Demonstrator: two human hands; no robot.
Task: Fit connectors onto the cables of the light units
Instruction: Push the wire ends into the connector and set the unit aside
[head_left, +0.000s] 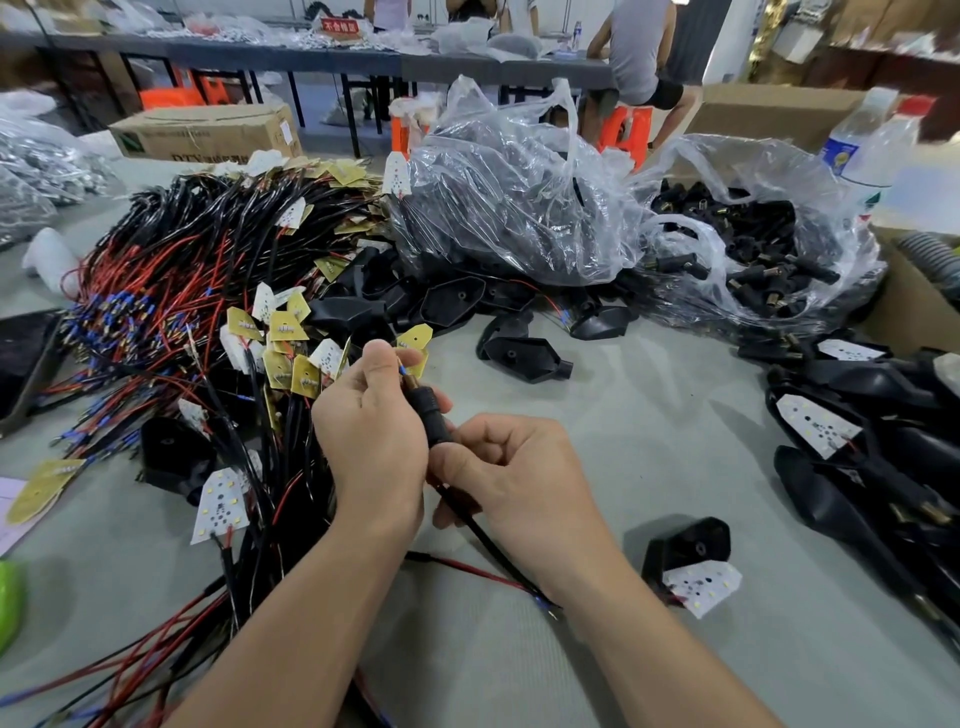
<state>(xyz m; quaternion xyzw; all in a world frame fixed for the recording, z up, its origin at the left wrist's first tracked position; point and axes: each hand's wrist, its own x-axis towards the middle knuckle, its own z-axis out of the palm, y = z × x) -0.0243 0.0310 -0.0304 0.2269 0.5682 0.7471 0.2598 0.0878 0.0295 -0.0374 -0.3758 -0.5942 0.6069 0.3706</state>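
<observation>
Holding one black connector (427, 415) between them, the two hands meet above the table (649, 426): the left hand (371, 431) pinches the wire tip (402, 370) at its top, the right hand (519, 478) grips its lower end with one cable (493, 545). Farther lie two clear bags (519, 208) and one bottle (872, 145).

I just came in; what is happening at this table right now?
A person is fitting a black connector onto a cable. The left hand pinches a blue-tipped wire end at the connector's top, while the right hand grips its lower end, where the cable comes out. A heap of wired LED boards lies to the left; a clear bag of loose connectors sits at the back right.
</observation>
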